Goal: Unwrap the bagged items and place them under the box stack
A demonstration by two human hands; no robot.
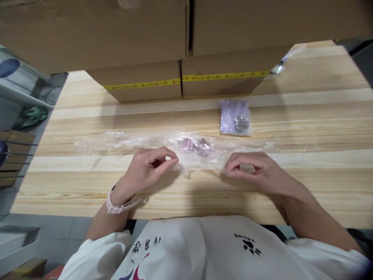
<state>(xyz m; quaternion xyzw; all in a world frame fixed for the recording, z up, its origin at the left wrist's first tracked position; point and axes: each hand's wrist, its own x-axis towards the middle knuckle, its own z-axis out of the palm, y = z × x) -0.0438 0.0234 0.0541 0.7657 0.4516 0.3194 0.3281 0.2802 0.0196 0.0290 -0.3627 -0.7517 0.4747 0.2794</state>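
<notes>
A long clear plastic bag (116,142) lies flat across the wooden table (305,116), with small pink-purple items (195,146) inside near its middle. My left hand (150,165) pinches the bag's near edge with thumb and fingers closed. My right hand (252,167) is curled closed on the bag's near edge further right, and a small pale piece shows under its fingers. A white watch (116,204) is on my left wrist.
A small purple packet (235,116) with a dark metal part lies beyond the bag to the right. Stacked cardboard boxes (180,46) with yellow tape line the table's far side. Shelving (17,97) stands off the left edge.
</notes>
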